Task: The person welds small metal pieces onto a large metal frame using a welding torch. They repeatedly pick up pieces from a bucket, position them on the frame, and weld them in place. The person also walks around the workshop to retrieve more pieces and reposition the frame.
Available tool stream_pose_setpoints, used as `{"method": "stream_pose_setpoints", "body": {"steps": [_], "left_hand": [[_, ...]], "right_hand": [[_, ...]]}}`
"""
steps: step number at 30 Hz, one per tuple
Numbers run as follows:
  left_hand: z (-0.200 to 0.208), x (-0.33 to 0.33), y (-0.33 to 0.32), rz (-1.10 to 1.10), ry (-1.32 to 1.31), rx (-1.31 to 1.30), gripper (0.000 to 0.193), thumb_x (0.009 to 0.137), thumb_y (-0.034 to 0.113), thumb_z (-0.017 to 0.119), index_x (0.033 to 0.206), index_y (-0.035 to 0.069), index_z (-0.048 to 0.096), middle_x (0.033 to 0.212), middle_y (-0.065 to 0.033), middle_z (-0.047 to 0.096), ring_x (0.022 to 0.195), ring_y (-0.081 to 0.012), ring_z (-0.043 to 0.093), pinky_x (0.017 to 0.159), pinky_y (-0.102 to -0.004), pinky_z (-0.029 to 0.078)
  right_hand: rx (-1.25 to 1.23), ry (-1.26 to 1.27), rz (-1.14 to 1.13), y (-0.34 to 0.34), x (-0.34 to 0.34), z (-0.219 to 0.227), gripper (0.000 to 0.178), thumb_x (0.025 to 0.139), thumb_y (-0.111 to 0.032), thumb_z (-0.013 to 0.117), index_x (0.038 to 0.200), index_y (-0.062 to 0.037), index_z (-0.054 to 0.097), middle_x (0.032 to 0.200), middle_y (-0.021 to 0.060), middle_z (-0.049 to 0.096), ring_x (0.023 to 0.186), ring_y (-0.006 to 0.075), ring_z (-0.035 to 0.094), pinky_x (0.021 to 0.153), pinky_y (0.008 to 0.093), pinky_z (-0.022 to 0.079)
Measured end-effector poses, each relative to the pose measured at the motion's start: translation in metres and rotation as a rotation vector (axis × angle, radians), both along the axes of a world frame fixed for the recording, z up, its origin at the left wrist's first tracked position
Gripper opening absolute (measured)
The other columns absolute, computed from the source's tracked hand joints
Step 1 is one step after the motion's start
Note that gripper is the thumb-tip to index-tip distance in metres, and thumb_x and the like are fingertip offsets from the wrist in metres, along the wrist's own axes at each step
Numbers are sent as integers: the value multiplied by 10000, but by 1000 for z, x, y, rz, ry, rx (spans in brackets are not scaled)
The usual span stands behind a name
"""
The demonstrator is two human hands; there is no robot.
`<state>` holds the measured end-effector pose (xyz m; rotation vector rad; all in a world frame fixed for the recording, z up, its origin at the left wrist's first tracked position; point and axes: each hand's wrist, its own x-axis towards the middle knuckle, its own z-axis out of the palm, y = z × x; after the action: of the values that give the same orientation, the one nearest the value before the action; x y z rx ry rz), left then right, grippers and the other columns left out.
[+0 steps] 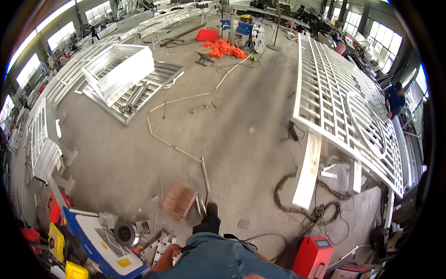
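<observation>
My left hand hangs low beside my body, close to a slotted silvery metal piece. Its fingers are too small and dark to make out, so whether it touches that piece is unclear. A bit of my right forearm shows beside my blue-grey shirt, but the right hand itself is out of sight. Left of my left hand stands a white and blue machine with a dark wire spool on top. One dark shoe is on the floor ahead, near a reddish-brown board.
A large white metal grating rests on supports at right, with a person beyond it. Cables coil near a red box-shaped machine. White frames are stacked at left. Jointed pale strips cross the floor near orange cloth.
</observation>
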<state>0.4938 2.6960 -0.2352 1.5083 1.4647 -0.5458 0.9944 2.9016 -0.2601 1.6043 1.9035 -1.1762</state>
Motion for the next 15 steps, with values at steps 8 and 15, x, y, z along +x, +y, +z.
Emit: {"method": "stream_pose_setpoints", "body": {"steps": [8, 15], "left_hand": [[120, -171, 492, 735, 271, 560, 457, 843, 279, 672, 1236, 49, 712, 1209, -181, 727, 1143, -392, 670, 986, -486, 519], [163, -141, 855, 814, -130, 514, 529, 915, 378, 682, 1313, 30, 666, 1184, -159, 743, 1072, -326, 713, 941, -446, 549]], "right_hand": [[110, -69, 84, 243, -59, -64, 414, 943, -341, 568, 1190, -53, 732, 1226, 175, 695, 1166, 345, 649, 980, 491, 504], [143, -409, 486, 552, -134, -10, 441, 950, -472, 561, 1214, -182, 763, 1251, 63, 715, 1186, 240, 668, 974, 424, 517]]}}
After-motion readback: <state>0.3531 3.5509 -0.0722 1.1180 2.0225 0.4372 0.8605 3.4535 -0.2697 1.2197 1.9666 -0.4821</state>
